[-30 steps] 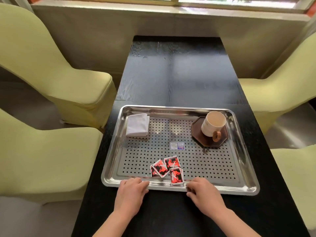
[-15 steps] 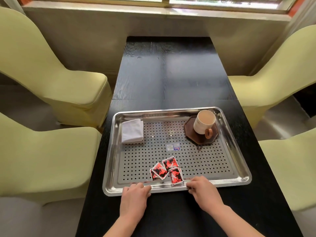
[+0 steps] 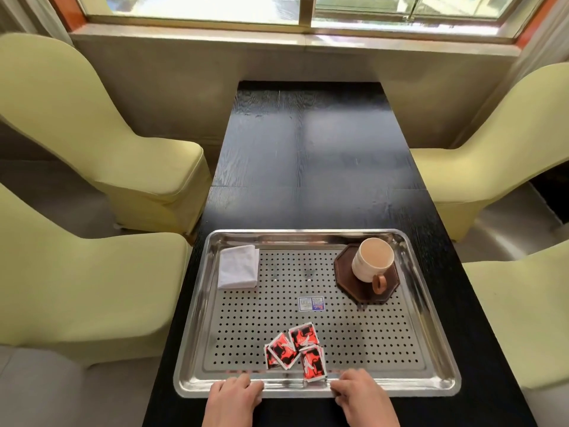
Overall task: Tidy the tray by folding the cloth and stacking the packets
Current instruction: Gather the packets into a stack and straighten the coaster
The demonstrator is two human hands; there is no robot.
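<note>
A steel perforated tray [image 3: 197, 318] lies on the near end of a black table [image 3: 308, 149]. A white cloth [image 3: 238, 266], folded into a small rectangle, sits in the tray's far left corner. Several red and black packets [image 3: 295, 349] lie loosely overlapping near the tray's front middle. My left hand [image 3: 232, 399] rests palm down with its fingertips on the tray's near rim, left of the packets. My right hand [image 3: 361, 399] rests the same way on the rim just right of them. Neither hand holds anything.
A cream cup [image 3: 372, 263] with a brown handle stands on a dark octagonal coaster [image 3: 348, 278] in the tray's far right corner. A small sticker [image 3: 311, 304] marks the tray's middle. Yellow-green chairs [image 3: 117, 143] flank the table on both sides.
The view has tilted upward, so the tray and hands sit lower in the frame. Both hands stay at the tray's near rim; cloth, packets and cup have not moved.
</note>
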